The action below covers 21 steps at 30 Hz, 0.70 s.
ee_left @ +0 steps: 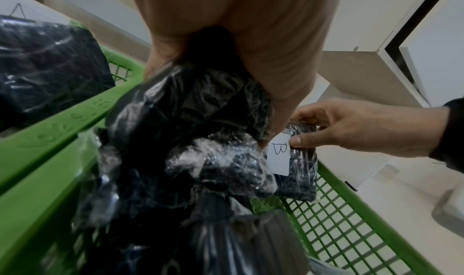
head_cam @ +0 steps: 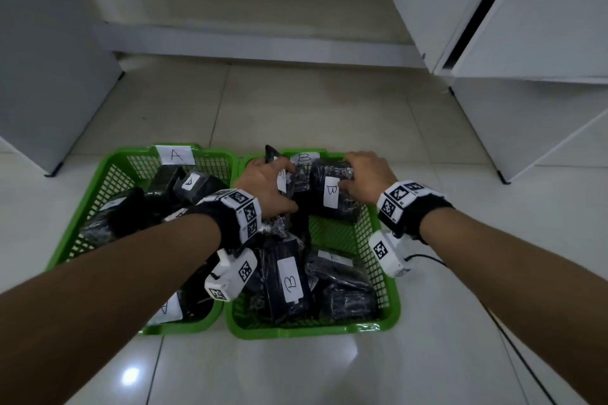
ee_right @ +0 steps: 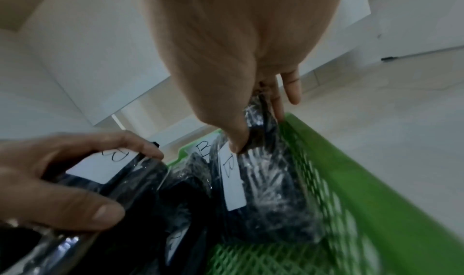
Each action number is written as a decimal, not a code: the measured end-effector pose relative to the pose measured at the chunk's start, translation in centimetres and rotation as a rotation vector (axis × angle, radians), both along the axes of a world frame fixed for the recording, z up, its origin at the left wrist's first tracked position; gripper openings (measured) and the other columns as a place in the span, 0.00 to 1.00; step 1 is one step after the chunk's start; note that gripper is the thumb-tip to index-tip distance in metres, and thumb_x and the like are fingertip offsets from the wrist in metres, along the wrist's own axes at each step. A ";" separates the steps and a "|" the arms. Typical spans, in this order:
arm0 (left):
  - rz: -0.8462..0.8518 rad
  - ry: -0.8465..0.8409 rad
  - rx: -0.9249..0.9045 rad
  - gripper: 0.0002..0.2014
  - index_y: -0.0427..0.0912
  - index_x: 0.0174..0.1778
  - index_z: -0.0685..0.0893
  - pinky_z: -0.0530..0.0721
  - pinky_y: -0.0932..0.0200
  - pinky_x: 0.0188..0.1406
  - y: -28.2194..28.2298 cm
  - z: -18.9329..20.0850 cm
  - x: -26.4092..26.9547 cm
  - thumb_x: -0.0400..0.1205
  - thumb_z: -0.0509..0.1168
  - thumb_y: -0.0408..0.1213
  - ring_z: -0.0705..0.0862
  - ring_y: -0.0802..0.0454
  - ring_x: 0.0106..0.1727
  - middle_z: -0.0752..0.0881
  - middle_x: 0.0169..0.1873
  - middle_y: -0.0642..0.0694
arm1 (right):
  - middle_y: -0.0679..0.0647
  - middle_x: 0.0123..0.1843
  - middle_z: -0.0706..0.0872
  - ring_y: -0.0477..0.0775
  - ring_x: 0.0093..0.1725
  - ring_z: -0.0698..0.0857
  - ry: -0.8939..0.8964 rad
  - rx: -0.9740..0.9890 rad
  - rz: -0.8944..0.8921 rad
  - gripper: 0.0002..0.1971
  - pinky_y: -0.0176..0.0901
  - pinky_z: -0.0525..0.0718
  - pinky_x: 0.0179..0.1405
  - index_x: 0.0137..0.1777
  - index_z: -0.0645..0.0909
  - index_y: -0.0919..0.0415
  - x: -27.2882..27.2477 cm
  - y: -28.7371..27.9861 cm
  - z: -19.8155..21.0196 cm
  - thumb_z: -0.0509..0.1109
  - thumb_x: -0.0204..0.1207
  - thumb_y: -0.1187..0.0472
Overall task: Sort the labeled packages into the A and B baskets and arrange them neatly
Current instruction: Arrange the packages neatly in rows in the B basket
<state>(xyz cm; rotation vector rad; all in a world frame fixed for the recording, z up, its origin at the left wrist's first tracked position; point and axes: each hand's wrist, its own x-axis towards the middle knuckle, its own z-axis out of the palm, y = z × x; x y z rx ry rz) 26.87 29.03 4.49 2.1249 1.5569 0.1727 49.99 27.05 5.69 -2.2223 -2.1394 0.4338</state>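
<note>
Two green mesh baskets sit side by side on the floor: basket A (head_cam: 98, 181) on the left, basket B (head_cam: 381, 260) on the right, each with a paper letter tag on its far rim. Both hold black plastic-wrapped packages with white labels. My left hand (head_cam: 266, 187) grips a black B package (ee_left: 191, 108) at the far left of basket B. My right hand (head_cam: 365, 177) pinches another B-labelled package (head_cam: 332, 194) standing at the basket's far right, thumb on its label (ee_right: 232, 176). More B packages (head_cam: 289, 283) lie in the near half.
Basket A holds several black packages (head_cam: 194, 184), one with an A label (head_cam: 166, 307) near my left forearm. White cabinets (head_cam: 526, 26) stand to the right and a grey panel (head_cam: 42, 59) to the left. A black cable (head_cam: 513, 345) trails over the tiled floor at right.
</note>
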 end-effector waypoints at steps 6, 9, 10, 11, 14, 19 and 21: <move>0.000 0.010 -0.006 0.36 0.63 0.66 0.75 0.76 0.54 0.62 0.1 0.1 0.0 0.62 0.80 0.55 0.70 0.43 0.74 0.75 0.70 0.43 | 0.57 0.49 0.90 0.50 0.35 0.83 0.305 -0.223 -0.069 0.09 0.41 0.79 0.36 0.61 0.88 0.59 2.7 0.7 3.3 0.70 0.84 0.61; 0.005 0.006 0.007 0.35 0.62 0.66 0.75 0.76 0.54 0.62 0.0 0.1 0.1 0.63 0.80 0.54 0.70 0.43 0.73 0.75 0.69 0.44 | 0.53 0.58 0.89 0.49 0.46 0.86 0.255 -0.261 -0.015 0.14 0.42 0.82 0.45 0.68 0.86 0.54 1.5 0.4 2.9 0.72 0.83 0.61; 0.006 0.004 0.007 0.35 0.62 0.66 0.75 0.76 0.53 0.62 0.0 0.1 0.1 0.63 0.80 0.54 0.70 0.42 0.73 0.75 0.69 0.44 | 0.53 0.60 0.88 0.50 0.48 0.86 0.214 -0.207 0.004 0.16 0.42 0.83 0.47 0.69 0.86 0.54 0.8 0.3 2.1 0.72 0.82 0.63; 0.007 0.004 0.008 0.35 0.62 0.66 0.75 0.76 0.53 0.61 -0.1 0.0 0.1 0.62 0.80 0.54 0.70 0.42 0.73 0.76 0.69 0.43 | 0.54 0.61 0.88 0.51 0.49 0.86 0.180 -0.137 0.005 0.16 0.42 0.84 0.47 0.68 0.87 0.55 0.2 0.2 1.4 0.72 0.82 0.65; 0.010 0.007 0.012 0.36 0.62 0.66 0.75 0.77 0.54 0.61 0.0 0.0 0.1 0.62 0.79 0.55 0.71 0.43 0.73 0.76 0.69 0.43 | 0.57 0.55 0.86 0.55 0.52 0.84 0.001 0.000 0.041 0.09 0.48 0.87 0.52 0.58 0.88 0.60 -0.5 -0.3 0.6 0.71 0.81 0.68; 0.015 0.015 0.009 0.36 0.62 0.66 0.75 0.78 0.54 0.60 0.0 0.1 0.2 0.62 0.79 0.54 0.71 0.42 0.72 0.76 0.67 0.43 | 0.57 0.68 0.78 0.59 0.67 0.76 -0.212 -0.128 0.268 0.44 0.55 0.84 0.63 0.75 0.74 0.59 -1.8 -1.8 0.7 0.86 0.61 0.44; 0.016 0.012 0.013 0.36 0.62 0.65 0.75 0.78 0.54 0.59 0.0 0.1 0.3 0.61 0.80 0.54 0.72 0.43 0.71 0.76 0.65 0.43 | 0.61 0.71 0.76 0.63 0.71 0.73 -0.362 -0.291 0.336 0.57 0.57 0.81 0.66 0.79 0.67 0.62 -2.8 -2.3 -0.1 0.89 0.53 0.39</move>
